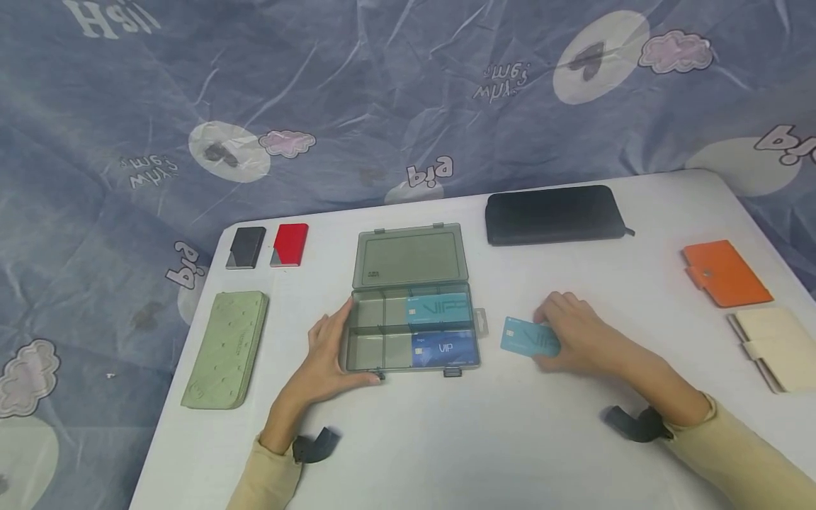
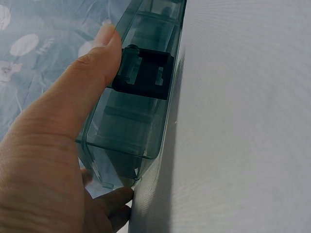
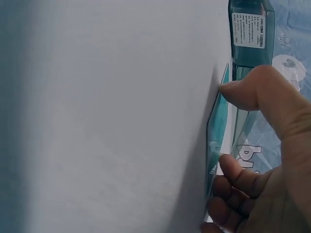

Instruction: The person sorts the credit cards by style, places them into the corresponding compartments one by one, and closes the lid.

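Observation:
A translucent green plastic compartment box [image 1: 366, 348] lies with its lid [image 1: 411, 256] swung back. In its right-hand compartments are a teal VIP card [image 1: 436, 309] and a dark blue VIP card [image 1: 445, 348]. My left hand [image 1: 325, 358] grips the box's front left corner, thumb at the black latch [image 2: 146, 73] and fingers along the left side. Right of the box, my right hand [image 1: 576, 333] holds another teal VIP card [image 1: 525, 336] by its right end, thumb on the near edge and fingers on the far edge. That card [image 3: 217, 128] is close over the table in the right wrist view.
Black and red card holders [image 1: 290, 245] lie at the back left, above a green wallet [image 1: 226, 350]. A long black zip wallet [image 1: 554, 216] is at the back. Orange [image 1: 727, 273] and cream wallets [image 1: 780, 347] lie on the right of the white table [image 1: 446, 439].

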{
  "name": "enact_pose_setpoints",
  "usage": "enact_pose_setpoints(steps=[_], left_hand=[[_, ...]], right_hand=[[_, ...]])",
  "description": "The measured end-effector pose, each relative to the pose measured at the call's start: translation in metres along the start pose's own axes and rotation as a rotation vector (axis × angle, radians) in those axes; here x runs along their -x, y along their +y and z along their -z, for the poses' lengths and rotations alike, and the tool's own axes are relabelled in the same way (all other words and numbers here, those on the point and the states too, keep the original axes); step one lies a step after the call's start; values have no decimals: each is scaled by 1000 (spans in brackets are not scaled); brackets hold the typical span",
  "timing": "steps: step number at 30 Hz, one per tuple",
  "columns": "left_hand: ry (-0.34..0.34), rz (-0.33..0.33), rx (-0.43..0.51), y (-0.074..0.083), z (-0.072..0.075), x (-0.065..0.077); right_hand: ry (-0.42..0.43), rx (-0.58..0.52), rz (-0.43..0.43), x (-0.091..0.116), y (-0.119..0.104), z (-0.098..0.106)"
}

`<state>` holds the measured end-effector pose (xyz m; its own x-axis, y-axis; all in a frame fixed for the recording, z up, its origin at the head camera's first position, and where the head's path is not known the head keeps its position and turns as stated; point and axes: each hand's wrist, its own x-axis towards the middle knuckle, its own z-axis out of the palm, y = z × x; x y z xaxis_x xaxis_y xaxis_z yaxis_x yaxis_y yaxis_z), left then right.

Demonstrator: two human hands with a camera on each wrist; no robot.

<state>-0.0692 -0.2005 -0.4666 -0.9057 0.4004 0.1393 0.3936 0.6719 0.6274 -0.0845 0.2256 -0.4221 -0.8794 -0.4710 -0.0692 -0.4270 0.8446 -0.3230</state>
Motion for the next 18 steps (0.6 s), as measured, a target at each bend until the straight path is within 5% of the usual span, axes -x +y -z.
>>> enact_pose_setpoints(steps=[18], left_hand=[[-1, 3, 1, 0, 0, 0]], right_hand=[[-66, 55, -71, -7, 6, 5]])
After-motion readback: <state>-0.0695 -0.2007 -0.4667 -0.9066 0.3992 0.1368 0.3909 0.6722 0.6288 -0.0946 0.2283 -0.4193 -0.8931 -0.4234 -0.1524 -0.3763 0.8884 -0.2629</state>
